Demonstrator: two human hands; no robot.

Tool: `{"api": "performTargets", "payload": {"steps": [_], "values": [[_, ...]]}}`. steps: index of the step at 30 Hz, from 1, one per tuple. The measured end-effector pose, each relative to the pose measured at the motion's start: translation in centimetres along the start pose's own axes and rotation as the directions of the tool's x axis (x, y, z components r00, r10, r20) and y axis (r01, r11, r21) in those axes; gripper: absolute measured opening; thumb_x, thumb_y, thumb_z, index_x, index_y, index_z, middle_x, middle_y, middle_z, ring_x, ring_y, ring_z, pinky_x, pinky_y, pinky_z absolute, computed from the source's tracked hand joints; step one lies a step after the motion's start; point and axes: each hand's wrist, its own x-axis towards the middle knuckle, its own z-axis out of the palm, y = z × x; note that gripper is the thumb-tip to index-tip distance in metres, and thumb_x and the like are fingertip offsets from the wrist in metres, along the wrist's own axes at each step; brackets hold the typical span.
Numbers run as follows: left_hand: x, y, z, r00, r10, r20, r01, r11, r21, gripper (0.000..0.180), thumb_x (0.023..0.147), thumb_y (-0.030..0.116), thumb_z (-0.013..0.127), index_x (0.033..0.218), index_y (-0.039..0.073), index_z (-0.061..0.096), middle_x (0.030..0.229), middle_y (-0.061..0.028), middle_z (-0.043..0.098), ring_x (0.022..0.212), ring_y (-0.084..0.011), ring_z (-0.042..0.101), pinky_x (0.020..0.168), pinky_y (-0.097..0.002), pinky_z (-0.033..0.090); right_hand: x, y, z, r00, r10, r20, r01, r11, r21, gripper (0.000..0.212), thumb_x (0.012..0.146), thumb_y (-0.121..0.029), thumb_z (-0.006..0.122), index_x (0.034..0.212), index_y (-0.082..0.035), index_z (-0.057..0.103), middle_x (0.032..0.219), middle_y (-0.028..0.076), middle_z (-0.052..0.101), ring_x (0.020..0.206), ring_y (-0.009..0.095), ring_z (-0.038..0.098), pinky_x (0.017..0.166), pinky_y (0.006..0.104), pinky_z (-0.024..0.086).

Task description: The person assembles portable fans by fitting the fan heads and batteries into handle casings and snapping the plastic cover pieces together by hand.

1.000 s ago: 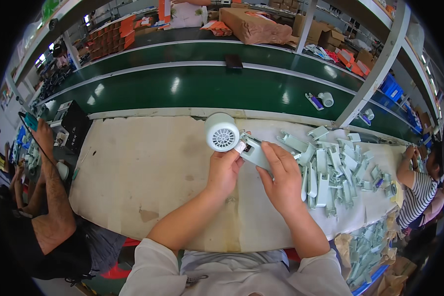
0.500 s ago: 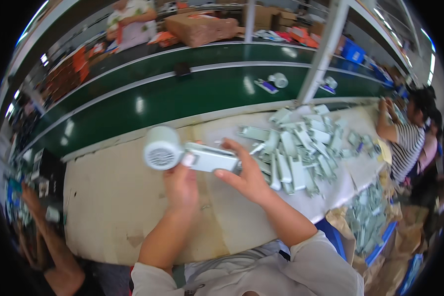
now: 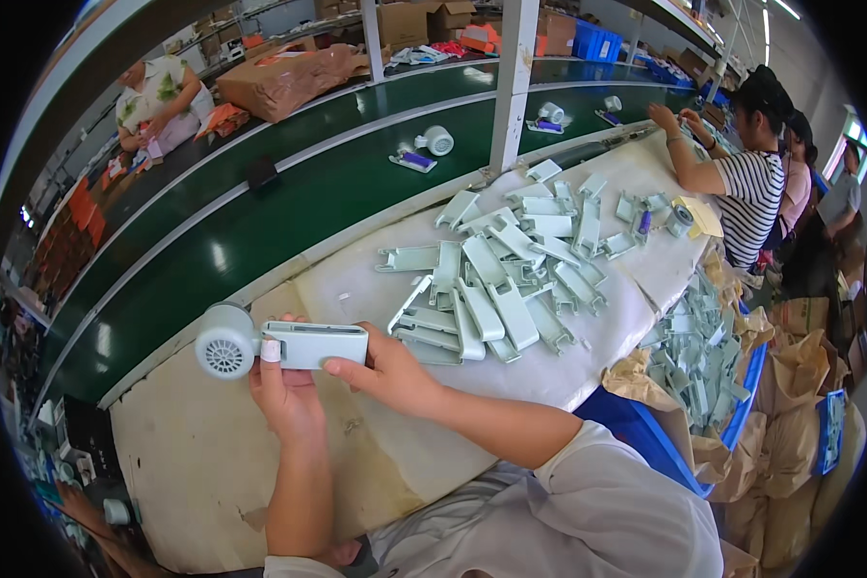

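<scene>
Over the table I hold a pale green appliance shaped like a hair dryer [image 3: 323, 344], with a round grilled head and a straight handle lying roughly level. My left hand [image 3: 291, 405] grips it where head and handle meet, its thumb, with a white wrap on the tip, pressed on the near side. Around the handle's free end my right hand [image 3: 400, 376] is closed, thumb in front and fingers partly hidden behind. Just beyond my right hand lies a heap of pale green handle shells [image 3: 496, 289], some face up, some hollow side up.
A green conveyor belt [image 3: 337, 164] runs behind the table [image 3: 202, 462], carrying several round-headed units with purple parts [image 3: 433, 143]. A white post [image 3: 513, 87] stands at the table's far edge. At right are a blue crate [image 3: 636, 424] of shells and a person in stripes [image 3: 742, 183].
The view has turned to the right, so the heap and belt sit further left. My right hand's fingers, spread near the handle's end before, now close around it. The left hand keeps its grip.
</scene>
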Motion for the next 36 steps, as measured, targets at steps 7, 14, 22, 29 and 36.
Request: {"api": "performTargets", "payload": {"steps": [7,14,22,29,36], "values": [[-0.2,-0.7,-0.2,0.998,-0.015,-0.063,0.018,0.999,0.049,0.031,0.087,0.017,0.057,0.112,-0.001,0.051,0.110,-0.0145,0.058,0.101,-0.0239,0.057,0.090,-0.0375,0.046,-0.3,-0.3,0.4,0.964,-0.195,-0.183,0.193,0.981,-0.029,0.062,0.085,-0.029,0.064,0.132,-0.001,0.034,0.108,0.016,0.052,0.092,0.020,0.056,0.079,0.0321,0.045],[-0.2,-1.4,0.3,0.998,-0.053,-0.018,0.053,0.997,0.054,0.031,0.088,0.017,0.056,0.113,-0.001,0.051,0.112,-0.0144,0.058,0.101,-0.0224,0.057,0.089,-0.0359,0.047,0.2,0.2,0.0,0.868,-0.479,-0.133,0.427,0.855,-0.294,0.055,0.077,-0.014,0.071,0.127,-0.013,0.048,0.136,0.017,0.031,0.115,0.031,0.044,0.097,0.0387,0.039],[-0.2,-1.3,0.5,0.996,-0.074,-0.042,0.076,0.997,0.034,0.030,0.089,0.018,0.055,0.112,-0.001,0.051,0.110,-0.0132,0.058,0.101,-0.0220,0.057,0.088,-0.0353,0.047,0.2,0.4,0.5,0.840,-0.508,-0.192,0.419,0.831,-0.365,0.053,0.076,-0.016,0.071,0.125,-0.014,0.051,0.139,0.018,0.028,0.126,0.037,0.033,0.100,0.0422,0.034],[-0.1,-1.7,0.2,0.988,-0.119,-0.100,0.120,0.993,0.000,0.030,0.088,0.017,0.057,0.111,0.000,0.051,0.111,-0.0126,0.057,0.103,-0.0218,0.056,0.089,-0.0351,0.046,0.3,0.2,0.3,0.759,-0.624,-0.182,0.357,0.634,-0.686,0.056,0.076,-0.020,0.070,0.128,-0.016,0.049,0.140,0.015,0.032,0.127,0.035,0.033,0.103,0.0468,0.027],[-0.3,-2.0,0.0,0.995,-0.089,-0.055,0.090,0.996,0.021,0.030,0.089,0.017,0.057,0.112,-0.001,0.051,0.112,-0.0129,0.057,0.103,-0.0212,0.056,0.090,-0.0349,0.046,0.7,0.2,-0.7,0.756,-0.653,-0.038,0.508,0.623,-0.595,0.056,0.071,-0.019,0.072,0.122,-0.010,0.052,0.121,0.010,0.054,0.120,0.033,0.044,0.102,0.0474,0.029]]}}
